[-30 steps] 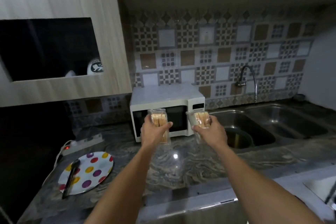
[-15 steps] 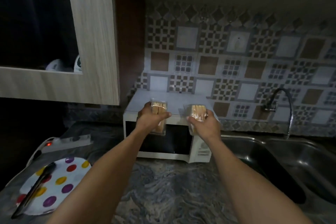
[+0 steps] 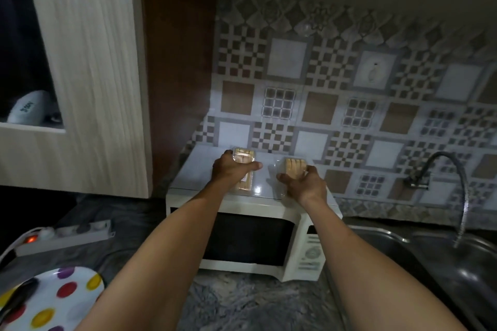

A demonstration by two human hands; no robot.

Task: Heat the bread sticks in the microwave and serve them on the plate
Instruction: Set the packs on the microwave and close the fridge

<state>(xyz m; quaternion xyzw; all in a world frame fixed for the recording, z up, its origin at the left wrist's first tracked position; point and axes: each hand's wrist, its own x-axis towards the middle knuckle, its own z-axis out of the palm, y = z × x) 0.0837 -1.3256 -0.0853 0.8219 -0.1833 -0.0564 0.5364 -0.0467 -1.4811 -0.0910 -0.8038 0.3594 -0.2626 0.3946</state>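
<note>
Two clear packs of bread sticks are gripped above the microwave point(image 3: 250, 239) top: the left pack point(image 3: 243, 160) by the left hand point(image 3: 231, 170), the right pack point(image 3: 294, 168) by the right hand point(image 3: 304, 183), fingers curled round each. They should be set down flat, seemingly touching already, before the door is opened.

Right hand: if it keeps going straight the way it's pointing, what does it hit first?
The right hand, gripping a clear bread stick pack over the microwave top, points toward the back wall. Likely first contact is the tiled backsplash behind the microwave; depth is unclear.
</note>
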